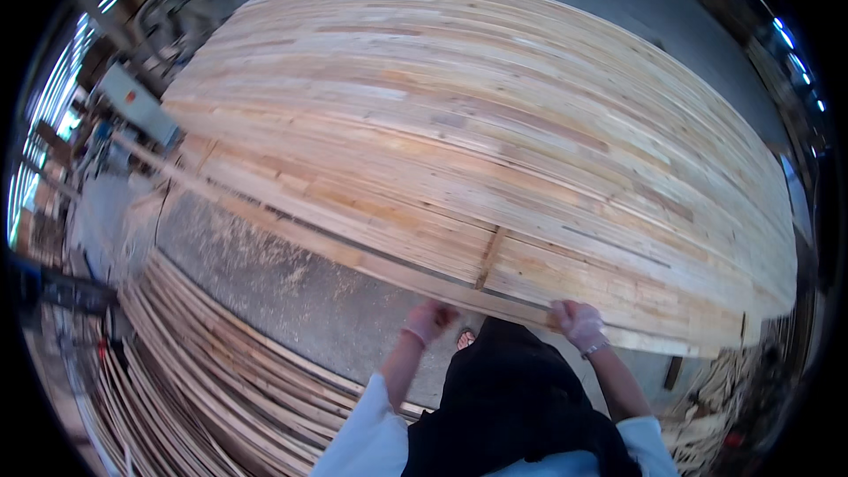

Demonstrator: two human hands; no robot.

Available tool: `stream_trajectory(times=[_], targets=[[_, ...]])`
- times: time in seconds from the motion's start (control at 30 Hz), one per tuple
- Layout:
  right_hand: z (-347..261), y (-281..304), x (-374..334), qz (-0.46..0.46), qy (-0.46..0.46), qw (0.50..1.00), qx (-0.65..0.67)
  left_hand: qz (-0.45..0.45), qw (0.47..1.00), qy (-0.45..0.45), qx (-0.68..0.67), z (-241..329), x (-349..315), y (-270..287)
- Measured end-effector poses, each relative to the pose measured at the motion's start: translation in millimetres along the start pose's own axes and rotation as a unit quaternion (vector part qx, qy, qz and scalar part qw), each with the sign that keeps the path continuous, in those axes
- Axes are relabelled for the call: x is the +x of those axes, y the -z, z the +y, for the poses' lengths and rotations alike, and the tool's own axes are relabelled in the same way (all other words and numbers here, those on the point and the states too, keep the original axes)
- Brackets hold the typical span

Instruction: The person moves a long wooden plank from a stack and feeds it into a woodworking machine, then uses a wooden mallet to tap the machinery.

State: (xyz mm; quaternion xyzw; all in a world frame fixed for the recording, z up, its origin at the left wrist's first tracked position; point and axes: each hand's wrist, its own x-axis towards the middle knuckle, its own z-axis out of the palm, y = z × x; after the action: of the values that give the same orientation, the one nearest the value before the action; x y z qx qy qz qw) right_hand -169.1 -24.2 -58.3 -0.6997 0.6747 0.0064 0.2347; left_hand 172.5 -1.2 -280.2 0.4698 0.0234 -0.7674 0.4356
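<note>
A long narrow wooden strip (pixel 397 275) runs along the near edge of a broad bed of pale wooden slats (pixel 495 124). My right hand (pixel 579 325), in a thin see-through glove with a band at its wrist, is closed on the strip near its right end. My left hand (pixel 429 321), gloved the same way, is curled at the strip's near edge, slightly blurred. Whether its fingers touch the strip I cannot tell. A dark gap shows between part of the strip and the slats. Just beyond my hands, a short crosspiece (pixel 490 258) lies across the slats.
Long thin wood strips (pixel 221 362) are piled at the lower left. Sawdust (pixel 265 252) covers part of the concrete floor. At the left stands a pale control box (pixel 137 102) with a red button. Thin offcuts (pixel 707 415) lie in a tangle at the lower right.
</note>
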Motion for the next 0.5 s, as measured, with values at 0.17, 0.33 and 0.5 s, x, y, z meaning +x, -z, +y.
stream_trajectory(times=[0.17,0.33,0.5], targets=[[-78,-13,15,-0.024,0.144,0.985,0.091,-0.173,0.977,0.104,0.067,-37,-76,-121],[-73,-8,18,-0.041,0.209,0.977,-0.026,-0.178,0.976,-0.039,0.119,23,-78,-88],[44,17,2,-0.158,-0.030,0.986,-0.044,0.016,0.988,-0.138,0.061,82,-105,-41]])
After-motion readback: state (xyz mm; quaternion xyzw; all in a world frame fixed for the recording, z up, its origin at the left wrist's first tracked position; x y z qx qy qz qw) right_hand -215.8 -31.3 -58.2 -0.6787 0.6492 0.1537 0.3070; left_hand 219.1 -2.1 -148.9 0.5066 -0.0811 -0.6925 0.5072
